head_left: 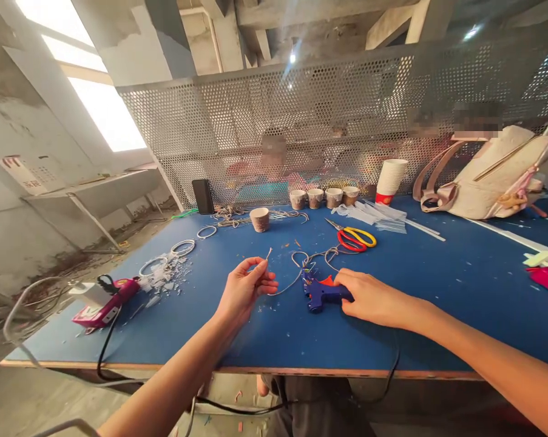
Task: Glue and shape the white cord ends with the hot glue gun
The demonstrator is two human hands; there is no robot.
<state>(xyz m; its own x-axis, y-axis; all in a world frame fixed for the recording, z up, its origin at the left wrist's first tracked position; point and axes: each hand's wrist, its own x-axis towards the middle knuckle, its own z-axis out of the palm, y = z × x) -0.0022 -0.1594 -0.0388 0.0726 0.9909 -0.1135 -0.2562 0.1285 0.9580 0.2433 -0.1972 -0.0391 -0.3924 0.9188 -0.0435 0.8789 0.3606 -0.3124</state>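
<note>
The left hand (250, 284) pinches a thin cord (269, 254) between thumb and fingertips. The right hand (369, 296) curls around the blue glue gun's handle (338, 294), palm down.

A craft workshop, shown by bare concrete beams, a perforated metal partition (237, 133) and a scrap-littered blue worktable (255, 340).

Blue table (274, 346) — cord-wrapped cup (260, 220) | scissors (355, 238) | hot-glue gun (321, 294) — backpack (496, 176)
</note>
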